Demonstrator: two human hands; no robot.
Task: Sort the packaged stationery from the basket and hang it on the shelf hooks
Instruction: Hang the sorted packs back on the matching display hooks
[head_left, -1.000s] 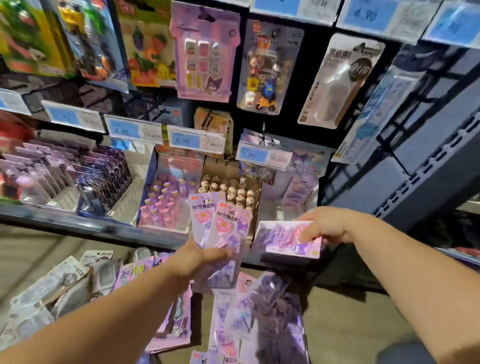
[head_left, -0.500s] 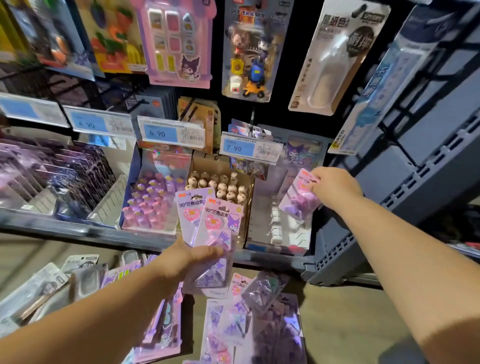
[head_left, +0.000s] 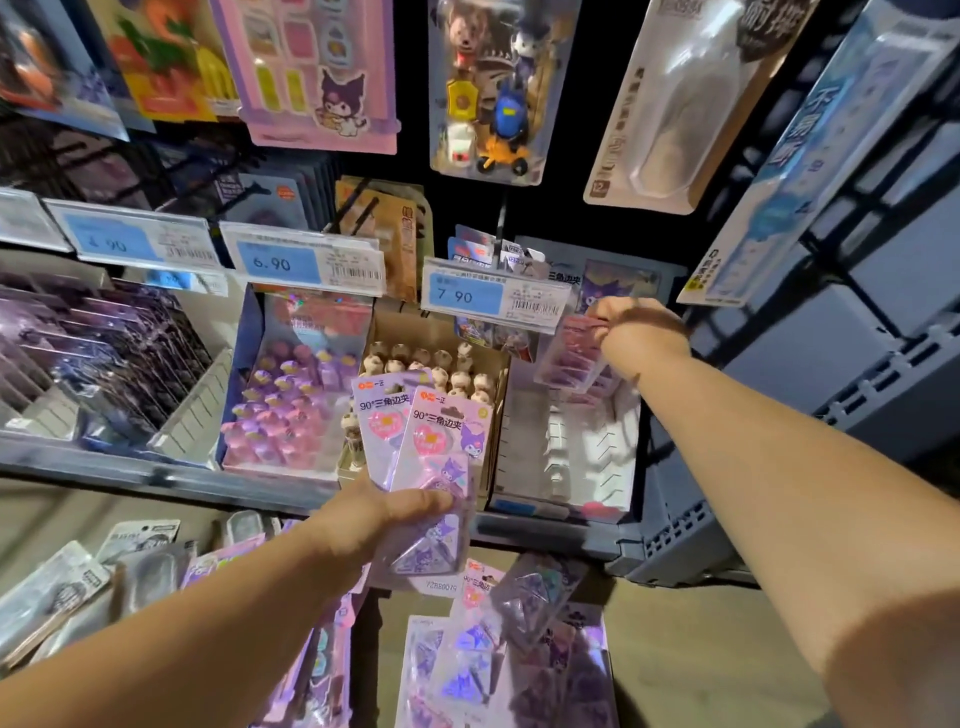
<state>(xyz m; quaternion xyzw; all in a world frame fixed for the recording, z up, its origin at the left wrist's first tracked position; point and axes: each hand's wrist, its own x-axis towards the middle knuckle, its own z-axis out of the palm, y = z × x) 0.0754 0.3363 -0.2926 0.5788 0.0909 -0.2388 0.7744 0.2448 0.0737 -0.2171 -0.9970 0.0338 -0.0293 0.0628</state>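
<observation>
Right hand (head_left: 641, 325) pinches 1 clip pack (head_left: 569, 358) at the 7.90 tag (head_left: 491, 299).
Left hand (head_left: 382, 514) grips 2 packs (head_left: 431, 441). Likely light, slick: hold the card header.

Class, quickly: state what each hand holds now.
Left hand grips two purple carded clip packs.
Right hand pinches one clear pink blister pack.

packs (head_left: 431, 447) before figurine box (head_left: 400, 325) | slotted tray (head_left: 571, 457) right of box | single pack (head_left: 569, 358) below price tag (head_left: 491, 296)
</observation>
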